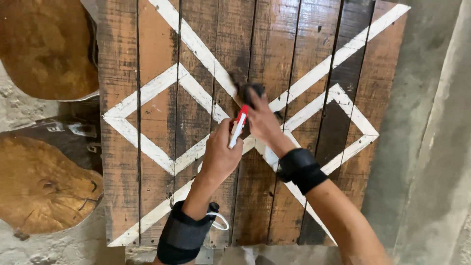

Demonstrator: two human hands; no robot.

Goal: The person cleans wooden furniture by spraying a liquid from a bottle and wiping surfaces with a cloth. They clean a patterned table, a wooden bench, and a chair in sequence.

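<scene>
A dark brown panel of wooden planks (299, 59) with white diamond and cross lines fills the middle of the view. My left hand (219, 156) grips a small white and red tube-like thing (239, 126), its red tip pointing up. My right hand (261, 120) presses a dark wad or sponge (250, 91) against the planks at the centre of the white cross. The two hands almost touch. Both forearms wear black wrist wraps (300, 170).
Two glossy live-edge wood slabs lie at the left, one at the top (46, 46) and one lower down (41, 184). A grey concrete wall or floor (431, 137) runs along the right side.
</scene>
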